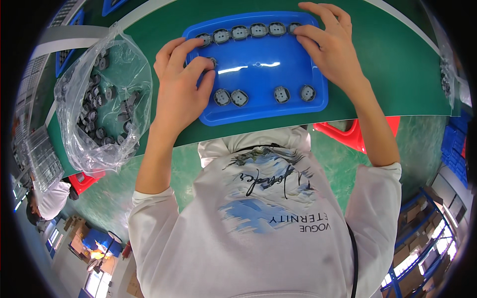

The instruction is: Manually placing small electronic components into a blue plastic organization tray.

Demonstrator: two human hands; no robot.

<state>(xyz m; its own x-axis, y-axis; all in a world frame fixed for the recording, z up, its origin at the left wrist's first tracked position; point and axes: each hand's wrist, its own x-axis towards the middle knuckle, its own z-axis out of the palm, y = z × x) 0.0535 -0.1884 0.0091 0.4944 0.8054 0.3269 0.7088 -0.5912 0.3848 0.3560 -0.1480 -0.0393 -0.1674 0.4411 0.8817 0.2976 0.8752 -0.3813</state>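
A shallow blue tray [263,49] lies in front of me. Along its far edge runs a row of several round grey parts [258,30], each with small holes in its face. More of these parts [281,94] sit near its front edge. My right hand [330,49] has thumb and a finger closed around the row's rightmost grey part [294,28]. My left hand [184,82] is over the tray's left side, one finger touching the leftmost part [203,39]. Another grey part [213,62], mostly hidden, is at its index fingertip, near the thumb.
Left of the tray, a clear plastic bag [144,69] holds many loose grey parts. The green table [397,84] curves around the tray. Red stools [343,136] stand below its edge. Another bag [445,74] lies far right. A person in white [52,198] is at the far left.
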